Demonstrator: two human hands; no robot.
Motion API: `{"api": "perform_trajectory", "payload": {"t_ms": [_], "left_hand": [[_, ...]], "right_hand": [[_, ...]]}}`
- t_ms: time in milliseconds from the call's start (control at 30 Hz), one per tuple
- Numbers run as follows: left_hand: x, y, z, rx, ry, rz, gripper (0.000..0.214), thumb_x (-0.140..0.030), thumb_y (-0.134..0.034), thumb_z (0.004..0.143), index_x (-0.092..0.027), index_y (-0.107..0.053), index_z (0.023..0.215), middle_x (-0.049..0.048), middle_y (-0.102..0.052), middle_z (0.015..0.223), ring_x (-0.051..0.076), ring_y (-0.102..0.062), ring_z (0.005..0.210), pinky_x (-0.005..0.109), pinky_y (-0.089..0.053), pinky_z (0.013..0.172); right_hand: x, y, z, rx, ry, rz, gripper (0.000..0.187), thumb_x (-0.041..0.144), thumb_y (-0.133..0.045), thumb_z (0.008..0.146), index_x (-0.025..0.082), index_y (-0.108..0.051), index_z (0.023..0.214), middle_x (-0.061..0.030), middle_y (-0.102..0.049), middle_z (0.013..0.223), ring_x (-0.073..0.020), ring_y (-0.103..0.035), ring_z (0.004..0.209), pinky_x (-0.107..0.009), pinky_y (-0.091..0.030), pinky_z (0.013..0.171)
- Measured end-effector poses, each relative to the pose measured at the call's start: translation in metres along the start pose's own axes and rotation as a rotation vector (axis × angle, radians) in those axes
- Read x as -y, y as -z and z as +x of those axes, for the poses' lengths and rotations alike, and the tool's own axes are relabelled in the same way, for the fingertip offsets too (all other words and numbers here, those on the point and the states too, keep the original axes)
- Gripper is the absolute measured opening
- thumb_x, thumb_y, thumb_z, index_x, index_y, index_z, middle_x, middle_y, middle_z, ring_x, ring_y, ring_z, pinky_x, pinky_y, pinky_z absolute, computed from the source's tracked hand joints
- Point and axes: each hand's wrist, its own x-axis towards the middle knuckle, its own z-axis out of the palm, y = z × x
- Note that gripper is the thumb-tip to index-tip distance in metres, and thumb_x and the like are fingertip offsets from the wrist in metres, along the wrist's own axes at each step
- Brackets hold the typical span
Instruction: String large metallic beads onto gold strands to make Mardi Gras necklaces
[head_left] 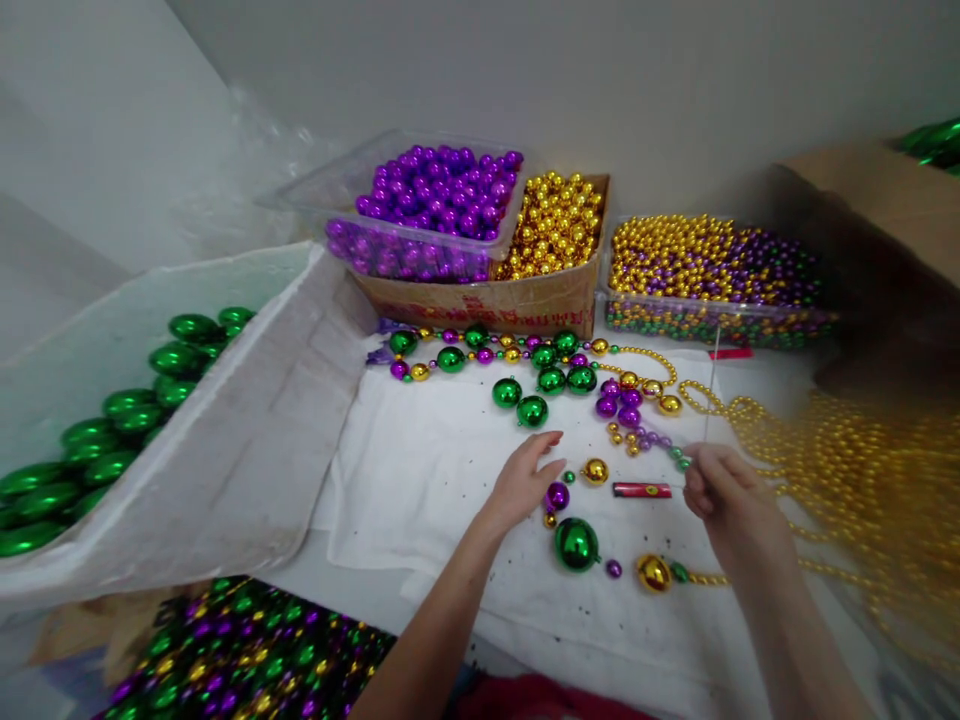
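Observation:
My left hand (525, 480) hovers low over the white cloth with thumb and fingers apart, holding nothing. Just beside its thumb lie a purple bead (556, 496), a small green bead (569, 477) and a gold bead (595, 471). My right hand (731, 490) is closed in a pinch on a thin, straight white strand (712, 385) that rises above the fingers; whether it is thread or a needle is unclear. Small green beads (679, 456) touch or nearly touch its fingertips. A red lighter-like tube (642, 490) lies between the hands. A large green ball bead (577, 544) sits nearer me.
A foam box (247, 480) of green ornaments stands left. Behind are a clear tub (420, 240) of purple beads, a carton (480, 303) of gold beads and a tub (675, 300) of mixed beads. Gold bead strands (862, 480) heap at right. A beaded necklace (485, 355) lies across the cloth.

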Motion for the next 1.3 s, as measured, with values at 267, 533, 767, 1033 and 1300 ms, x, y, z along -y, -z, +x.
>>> {"api": "perform_trajectory", "payload": {"t_ms": [267,533,767,1033,1300], "left_hand": [[-0.007,-0.015,-0.012,0.073,-0.041,0.25,0.061,-0.03,-0.068,0.073,-0.021,-0.047,0.13,0.0084,-0.055,0.121,0.024,-0.053,0.106,0.037,-0.043,0.094],[-0.003,-0.006,-0.026,0.172,0.024,0.325,0.049,-0.021,-0.059,0.075,-0.021,-0.053,0.124,0.0055,-0.064,0.107,0.022,-0.058,0.097,0.035,-0.044,0.09],[-0.007,0.014,-0.034,0.247,0.0,0.308,0.049,-0.034,-0.066,0.074,-0.021,-0.057,0.12,0.0065,-0.063,0.11,0.024,-0.056,0.1,0.037,-0.044,0.089],[-0.022,-0.024,-0.011,0.35,-0.272,0.369,0.038,-0.028,-0.068,0.076,-0.021,-0.061,0.113,0.0072,-0.06,0.112,0.024,-0.05,0.109,0.035,-0.04,0.096],[-0.007,-0.023,0.002,0.045,-0.152,0.399,0.011,-0.022,-0.055,0.085,-0.019,-0.065,0.083,0.004,-0.063,0.091,0.02,-0.053,0.093,0.032,-0.042,0.085]], "right_hand": [[0.006,-0.012,-0.003,0.052,-0.008,0.013,0.023,0.038,-0.071,0.077,0.018,-0.067,0.086,0.0035,-0.046,0.054,-0.0073,-0.035,0.045,-0.019,-0.025,0.039],[0.037,-0.003,0.007,-0.044,0.122,0.104,0.016,0.028,-0.076,0.072,0.018,-0.066,0.08,0.0066,-0.043,0.052,-0.0048,-0.037,0.045,-0.015,-0.029,0.039],[0.012,0.003,0.009,-0.075,0.063,0.103,0.017,0.028,-0.077,0.07,0.019,-0.066,0.079,-0.0024,-0.068,0.076,-0.0137,-0.062,0.067,-0.018,-0.042,0.043],[0.019,-0.017,-0.002,0.027,0.05,0.107,0.01,0.029,-0.071,0.077,0.021,-0.066,0.08,-0.0039,-0.07,0.08,-0.0175,-0.065,0.078,-0.02,-0.044,0.046],[0.034,0.001,-0.006,-0.061,0.112,0.205,0.008,0.022,-0.071,0.078,0.019,-0.063,0.079,0.0055,-0.049,0.057,-0.0044,-0.038,0.045,-0.012,-0.031,0.038]]}}
